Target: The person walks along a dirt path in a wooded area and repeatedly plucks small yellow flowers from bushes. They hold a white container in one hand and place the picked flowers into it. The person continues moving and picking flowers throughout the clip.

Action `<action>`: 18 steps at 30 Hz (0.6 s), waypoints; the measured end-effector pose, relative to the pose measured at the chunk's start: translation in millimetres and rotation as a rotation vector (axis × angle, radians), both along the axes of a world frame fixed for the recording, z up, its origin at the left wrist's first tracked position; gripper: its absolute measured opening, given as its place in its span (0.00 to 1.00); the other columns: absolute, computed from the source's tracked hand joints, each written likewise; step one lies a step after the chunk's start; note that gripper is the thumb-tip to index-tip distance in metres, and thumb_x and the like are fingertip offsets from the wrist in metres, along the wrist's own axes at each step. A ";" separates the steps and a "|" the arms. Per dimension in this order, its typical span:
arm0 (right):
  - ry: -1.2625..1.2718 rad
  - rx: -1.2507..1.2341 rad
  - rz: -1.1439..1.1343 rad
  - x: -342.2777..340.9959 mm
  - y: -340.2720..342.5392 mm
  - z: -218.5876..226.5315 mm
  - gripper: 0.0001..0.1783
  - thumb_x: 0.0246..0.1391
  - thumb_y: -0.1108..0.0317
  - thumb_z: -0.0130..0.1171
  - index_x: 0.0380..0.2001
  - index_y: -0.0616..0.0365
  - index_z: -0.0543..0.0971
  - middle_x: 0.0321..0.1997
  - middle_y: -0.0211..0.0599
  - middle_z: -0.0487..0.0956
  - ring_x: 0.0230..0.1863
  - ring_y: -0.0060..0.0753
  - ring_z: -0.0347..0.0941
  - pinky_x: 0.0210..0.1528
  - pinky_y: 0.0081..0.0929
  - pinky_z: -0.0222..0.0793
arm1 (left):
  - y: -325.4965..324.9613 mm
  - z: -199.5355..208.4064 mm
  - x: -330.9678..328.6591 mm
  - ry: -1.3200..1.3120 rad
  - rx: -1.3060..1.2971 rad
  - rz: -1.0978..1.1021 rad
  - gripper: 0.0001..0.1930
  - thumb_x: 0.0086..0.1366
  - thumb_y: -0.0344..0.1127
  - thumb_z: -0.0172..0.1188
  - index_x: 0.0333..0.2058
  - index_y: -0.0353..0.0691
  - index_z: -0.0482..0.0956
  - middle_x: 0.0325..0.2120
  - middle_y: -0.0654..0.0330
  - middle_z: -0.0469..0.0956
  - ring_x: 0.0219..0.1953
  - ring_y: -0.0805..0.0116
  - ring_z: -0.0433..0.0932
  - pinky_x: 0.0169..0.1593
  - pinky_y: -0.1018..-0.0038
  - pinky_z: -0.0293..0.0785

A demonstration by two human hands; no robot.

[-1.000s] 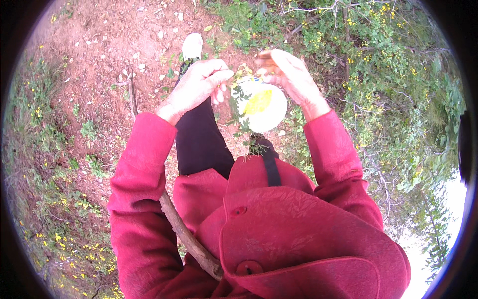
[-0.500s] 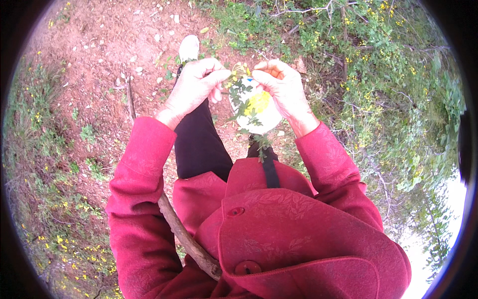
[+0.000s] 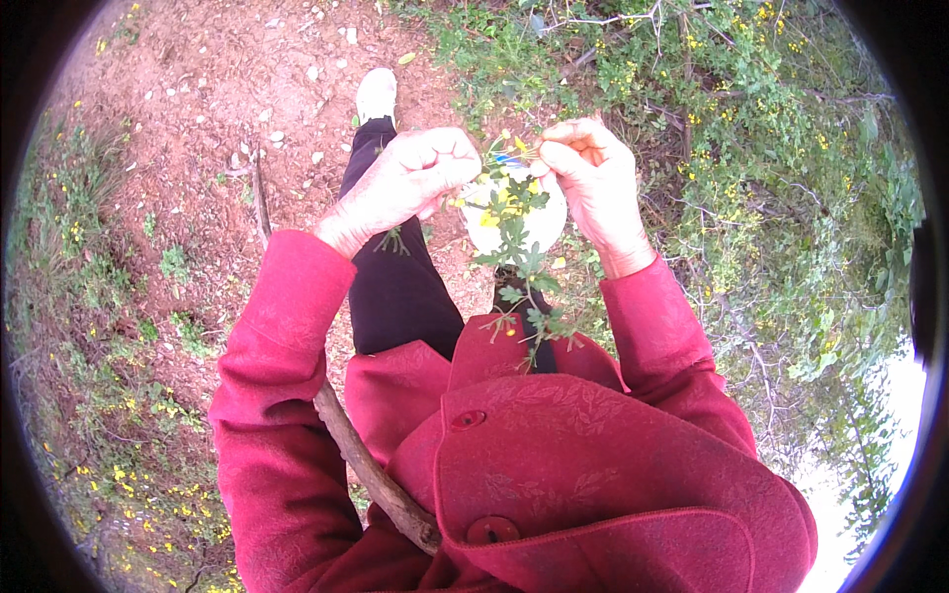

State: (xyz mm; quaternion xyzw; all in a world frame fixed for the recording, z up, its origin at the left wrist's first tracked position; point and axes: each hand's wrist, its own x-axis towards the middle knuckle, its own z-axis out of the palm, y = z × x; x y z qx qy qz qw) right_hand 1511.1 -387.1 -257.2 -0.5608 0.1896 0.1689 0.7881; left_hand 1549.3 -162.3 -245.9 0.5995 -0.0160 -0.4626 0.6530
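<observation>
My left hand (image 3: 420,173) is closed, with its fingertips pinching a leafy sprig (image 3: 532,261) with small yellow flowers. The green sprig hangs down between my hands. On the other side of it, my right hand (image 3: 596,183) has thumb and forefinger pressed together at a yellow flower (image 3: 525,146) by the sprig's top. Below and behind the sprig is a round white container (image 3: 547,223), with a bit of blue at its upper edge. Yellow shows in it, partly hidden by the leaves. A dark strap runs down from near it over my red coat.
A bare wooden stick (image 3: 371,474) is tucked under my left arm. Dense shrubs with yellow flowers (image 3: 727,148) and thin bare branches stand on the right. Reddish soil (image 3: 227,89) with scattered pale stones lies ahead, and low weeds (image 3: 129,474) grow at the left.
The sprig has swung and now hangs lower, over my coat. Both hands have shifted slightly right, my right hand a little farther from the left.
</observation>
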 end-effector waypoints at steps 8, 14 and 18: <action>0.110 0.410 0.140 6.9 -13.3 -5.1 0.16 0.51 0.68 0.57 0.42 0.64 0.71 0.37 0.40 0.74 0.32 0.26 0.70 0.30 0.16 0.68 | -0.3 7.7 0.1 -0.063 0.030 -0.075 0.07 0.63 0.36 0.52 0.28 0.42 0.72 0.16 0.74 0.63 0.16 0.87 0.59 0.18 0.86 0.55; 0.080 0.112 0.389 7.7 13.8 1.8 0.14 0.47 0.73 0.59 0.38 0.65 0.73 0.32 0.34 0.75 0.27 0.18 0.70 0.29 0.15 0.67 | -0.6 7.9 -3.2 -0.043 0.016 -0.102 0.07 0.63 0.36 0.52 0.27 0.42 0.71 0.15 0.75 0.61 0.16 0.87 0.57 0.18 0.85 0.52; 0.074 -0.013 0.335 9.2 14.9 5.6 0.10 0.46 0.75 0.59 0.35 0.65 0.75 0.25 0.30 0.75 0.25 0.18 0.70 0.29 0.14 0.67 | -1.0 7.3 -3.6 -0.033 0.024 -0.091 0.07 0.63 0.36 0.52 0.27 0.42 0.71 0.14 0.75 0.61 0.15 0.87 0.57 0.18 0.85 0.52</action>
